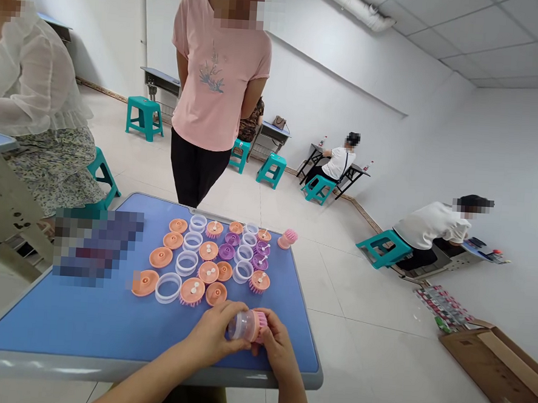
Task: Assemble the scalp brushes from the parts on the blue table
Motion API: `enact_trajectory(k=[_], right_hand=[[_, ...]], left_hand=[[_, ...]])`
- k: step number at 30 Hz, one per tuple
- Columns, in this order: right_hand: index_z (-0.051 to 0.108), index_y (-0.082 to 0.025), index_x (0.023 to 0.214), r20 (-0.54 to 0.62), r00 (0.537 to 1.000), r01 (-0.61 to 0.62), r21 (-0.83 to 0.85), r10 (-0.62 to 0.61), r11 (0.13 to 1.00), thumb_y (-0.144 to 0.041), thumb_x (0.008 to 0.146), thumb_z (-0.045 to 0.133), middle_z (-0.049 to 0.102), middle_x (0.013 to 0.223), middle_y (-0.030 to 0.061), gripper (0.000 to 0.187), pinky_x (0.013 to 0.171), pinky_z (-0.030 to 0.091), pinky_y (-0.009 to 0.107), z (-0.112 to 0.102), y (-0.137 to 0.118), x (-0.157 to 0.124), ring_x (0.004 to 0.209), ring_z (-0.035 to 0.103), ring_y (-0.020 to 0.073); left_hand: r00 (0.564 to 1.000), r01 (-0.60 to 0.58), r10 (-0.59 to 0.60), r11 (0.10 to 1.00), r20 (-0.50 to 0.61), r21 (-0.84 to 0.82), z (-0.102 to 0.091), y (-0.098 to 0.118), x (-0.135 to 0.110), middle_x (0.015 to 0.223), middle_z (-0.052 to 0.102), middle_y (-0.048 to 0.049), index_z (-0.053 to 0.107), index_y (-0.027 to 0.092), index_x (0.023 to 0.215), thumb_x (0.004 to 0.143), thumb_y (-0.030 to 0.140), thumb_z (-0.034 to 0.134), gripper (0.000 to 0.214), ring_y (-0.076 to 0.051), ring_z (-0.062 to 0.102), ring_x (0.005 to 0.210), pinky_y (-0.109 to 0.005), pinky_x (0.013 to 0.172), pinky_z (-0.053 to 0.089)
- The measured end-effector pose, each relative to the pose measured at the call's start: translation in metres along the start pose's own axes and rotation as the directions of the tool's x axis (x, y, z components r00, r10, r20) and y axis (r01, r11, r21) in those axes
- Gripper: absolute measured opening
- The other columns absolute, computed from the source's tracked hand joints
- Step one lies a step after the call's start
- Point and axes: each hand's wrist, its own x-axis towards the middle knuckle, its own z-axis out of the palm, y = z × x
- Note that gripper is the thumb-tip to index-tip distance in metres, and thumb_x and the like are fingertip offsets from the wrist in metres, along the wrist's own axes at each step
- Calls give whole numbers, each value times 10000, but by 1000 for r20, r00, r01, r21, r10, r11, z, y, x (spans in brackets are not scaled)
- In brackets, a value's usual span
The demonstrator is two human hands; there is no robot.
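Observation:
Near the table's front edge, my left hand [210, 339] is closed around the clear plastic cup [242, 326] of a small round scrub brush. My right hand [282, 349] grips its pink-bristled orange head [259, 326], fingers on the bristles. Cup and head meet, lying on their side between my hands. Just beyond stand rows of parts: orange caps [160, 257], clear rings [187, 263], orange bristled heads [208, 272] with small white pieces on top, and purple caps [226, 252]. One brush with its cup [287, 239] stands at the far right corner.
The parts lie on a blue table [83, 321] with a grey rim. A blurred dark item [102, 243] is at its left. Across it stands a person in a pink shirt [221, 83]; another sits left. Green stools [145, 118] and a cardboard box [496, 367] are on the floor.

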Motion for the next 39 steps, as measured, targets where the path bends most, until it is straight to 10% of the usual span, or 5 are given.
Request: enact_trajectory(k=[7, 17, 26, 33, 39], right_hand=[[530, -235, 1094, -36, 998, 47, -53, -49, 998, -480, 681, 654, 608, 965, 45, 496, 716, 499, 290, -3, -1, -3, 808, 587, 185], [590, -208, 994, -48, 998, 27, -151, -34, 988, -394, 720, 634, 631, 922, 57, 334, 738, 508, 313, -5, 0, -5, 830, 589, 213], [562, -211, 1013, -293, 953, 99, 81, -71, 992, -396, 721, 645, 593, 834, 30, 355, 571, 499, 270, -9, 15, -3, 605, 547, 133], [557, -224, 1034, -275, 957, 118, 80, -92, 990, -370, 735, 638, 600, 868, 34, 342, 599, 501, 268, -9, 14, -4, 647, 556, 136], [560, -207, 1040, -277, 955, 124, 58, -104, 991, -355, 728, 641, 612, 885, 49, 354, 603, 513, 278, -8, 13, -6, 662, 569, 150]], left_hand=[[999, -39, 40, 999, -35, 25, 3, -6, 0, 1019, 623, -33, 530, 234, 1047, 645, 304, 690, 438, -199, 574, 907, -300, 772, 449], [952, -252, 289, 929, -105, 273, 11, -10, -5, 1106, 602, -78, 469, 235, 1185, 693, 343, 659, 538, -219, 573, 983, -342, 823, 480], [854, -31, 379, 720, -355, 694, 8, -32, -19, 1086, 623, -142, 516, 131, 1136, 854, 119, 387, 311, -246, 586, 998, -381, 829, 494], [964, 107, 97, 713, -248, 693, 8, -31, -11, 1177, 589, -131, 499, 159, 1181, 814, 49, 380, 401, -245, 634, 926, -319, 674, 549], [987, -5, 106, 782, -125, 623, 9, -11, -23, 1129, 615, -89, 533, 202, 1143, 827, 85, 407, 360, -214, 631, 890, -327, 739, 537]])
